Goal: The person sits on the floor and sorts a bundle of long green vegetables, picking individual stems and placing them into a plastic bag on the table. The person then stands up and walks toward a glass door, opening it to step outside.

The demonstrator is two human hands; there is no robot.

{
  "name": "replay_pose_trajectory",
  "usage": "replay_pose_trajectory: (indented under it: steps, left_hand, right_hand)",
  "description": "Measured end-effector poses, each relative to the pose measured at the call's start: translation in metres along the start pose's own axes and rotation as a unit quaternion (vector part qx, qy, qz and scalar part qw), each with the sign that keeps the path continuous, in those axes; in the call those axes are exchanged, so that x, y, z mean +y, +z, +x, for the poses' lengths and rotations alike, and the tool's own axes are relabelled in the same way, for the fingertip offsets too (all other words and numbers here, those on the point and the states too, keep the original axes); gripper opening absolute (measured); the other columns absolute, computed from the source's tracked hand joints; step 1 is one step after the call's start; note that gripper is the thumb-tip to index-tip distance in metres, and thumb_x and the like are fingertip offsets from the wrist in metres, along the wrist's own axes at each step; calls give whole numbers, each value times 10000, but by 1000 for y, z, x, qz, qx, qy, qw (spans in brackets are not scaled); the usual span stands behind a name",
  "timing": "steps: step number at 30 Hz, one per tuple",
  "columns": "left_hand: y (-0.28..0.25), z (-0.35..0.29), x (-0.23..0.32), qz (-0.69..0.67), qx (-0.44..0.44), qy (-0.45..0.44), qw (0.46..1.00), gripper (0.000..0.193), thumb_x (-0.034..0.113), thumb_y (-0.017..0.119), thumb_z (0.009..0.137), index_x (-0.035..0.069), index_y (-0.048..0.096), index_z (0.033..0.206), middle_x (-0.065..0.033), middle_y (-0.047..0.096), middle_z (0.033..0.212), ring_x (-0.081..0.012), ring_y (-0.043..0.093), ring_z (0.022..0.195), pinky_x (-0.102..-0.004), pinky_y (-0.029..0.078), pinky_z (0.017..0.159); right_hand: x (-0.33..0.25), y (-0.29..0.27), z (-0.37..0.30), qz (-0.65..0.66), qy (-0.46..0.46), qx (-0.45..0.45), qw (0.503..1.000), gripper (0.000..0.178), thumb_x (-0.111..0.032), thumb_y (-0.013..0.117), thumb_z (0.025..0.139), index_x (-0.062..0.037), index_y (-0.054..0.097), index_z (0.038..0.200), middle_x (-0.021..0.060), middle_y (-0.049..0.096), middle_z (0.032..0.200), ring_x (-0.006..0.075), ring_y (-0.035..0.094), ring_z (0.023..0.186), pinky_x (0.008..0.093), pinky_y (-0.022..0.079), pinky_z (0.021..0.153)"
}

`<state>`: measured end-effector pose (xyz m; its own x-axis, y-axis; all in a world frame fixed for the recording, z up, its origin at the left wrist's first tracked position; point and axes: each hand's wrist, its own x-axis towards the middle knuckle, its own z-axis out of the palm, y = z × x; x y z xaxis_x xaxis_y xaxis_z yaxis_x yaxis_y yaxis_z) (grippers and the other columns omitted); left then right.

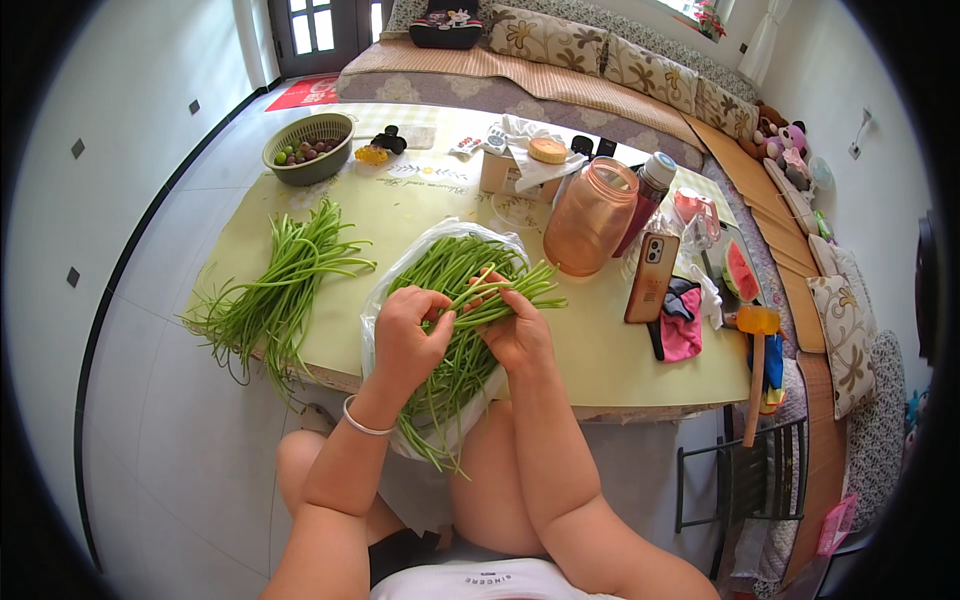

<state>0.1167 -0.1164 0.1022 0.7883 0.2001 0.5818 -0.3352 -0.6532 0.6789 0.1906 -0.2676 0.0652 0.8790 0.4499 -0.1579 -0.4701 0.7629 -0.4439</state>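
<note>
Both hands are over an open white plastic bag heaped with long, thin green vegetable stems. My right hand is wrapped round a small bunch of these stems, their cut-looking ends pointing right. Beside it, my left hand pinches stems at the bunch's left side, fingertips close to the right hand's. A white bracelet circles my left wrist. The bag sits at the table's near edge, with some stems hanging down toward my lap. Left of it lies a loose pile of similar stems, partly overhanging the edge.
The pale yellow table also bears a green colander of round fruit, an orange plastic jar, a flask, an upright phone, a pink cloth and a watermelon piece. A dark chair stands at the right.
</note>
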Motion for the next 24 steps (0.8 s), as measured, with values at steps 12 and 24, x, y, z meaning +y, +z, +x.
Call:
replay_pose_trajectory:
  steps: [12,24]
  left_hand:
    - [-4,1,3,-91,-58,-17,994,67,26,680,718,9,631,762,-95,572,688,-215,565,635,-319,460,589]
    - [-7,-2,-6,-208,32,-144,967,61,-4,694,808,2,643,841,0,621,740,-63,565,653,-214,468,629]
  right_hand:
    - [2,1,0,30,-54,-54,997,128,-121,601,933,-51,603,1041,118,663,997,233,633,882,378,524,799]
    - [-5,21,-12,-159,-94,-85,979,118,-80,608,916,-20,609,1018,126,680,996,192,642,879,321,515,779]
